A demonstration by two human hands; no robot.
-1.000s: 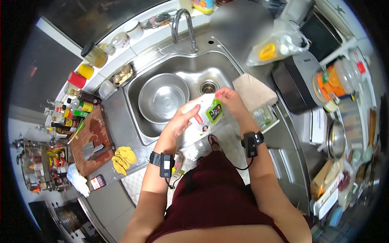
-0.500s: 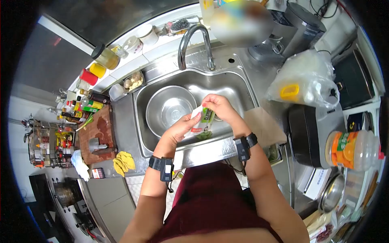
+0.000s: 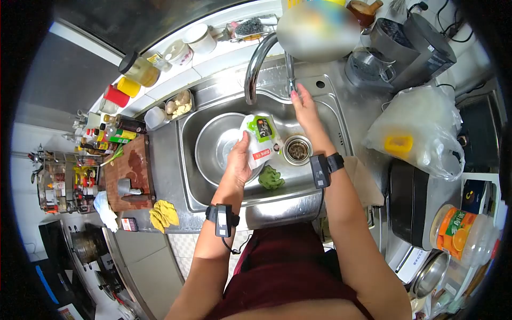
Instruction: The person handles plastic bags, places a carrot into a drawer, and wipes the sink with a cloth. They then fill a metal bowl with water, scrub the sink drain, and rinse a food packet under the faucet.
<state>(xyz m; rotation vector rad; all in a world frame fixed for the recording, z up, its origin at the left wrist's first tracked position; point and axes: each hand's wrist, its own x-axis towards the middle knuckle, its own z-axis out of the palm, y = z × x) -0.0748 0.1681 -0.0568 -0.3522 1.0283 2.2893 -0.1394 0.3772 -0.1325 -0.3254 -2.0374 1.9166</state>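
Note:
My left hand (image 3: pixel 239 161) is closed around a white and green plastic food packet (image 3: pixel 261 138), tilted over the sink (image 3: pixel 330 120). Under it, on the left side of the sink, stands a round steel basin (image 3: pixel 209 136). My right hand (image 3: pixel 308 113) reaches up to the faucet (image 3: pixel 257 61), its fingers stretched out and fingertips right at the base of the spout. A crumpled green piece (image 3: pixel 271 177) lies on the sink floor below the packet. Beside it sits the drain strainer (image 3: pixel 297 151), with dark bits inside.
On the left counter are a wet cutting board (image 3: pixel 125 170) with a cleaver (image 3: pixel 128 188), and a yellow cloth (image 3: pixel 164 215). A small tray of garlic and ginger (image 3: pixel 180 104) is behind the sink's left corner. A plastic bag (image 3: pixel 418 130) stands right.
My right hand has let go of the packet and moved up to the faucet. The packet, now in my left hand alone, faces upward. The view has shifted slightly.

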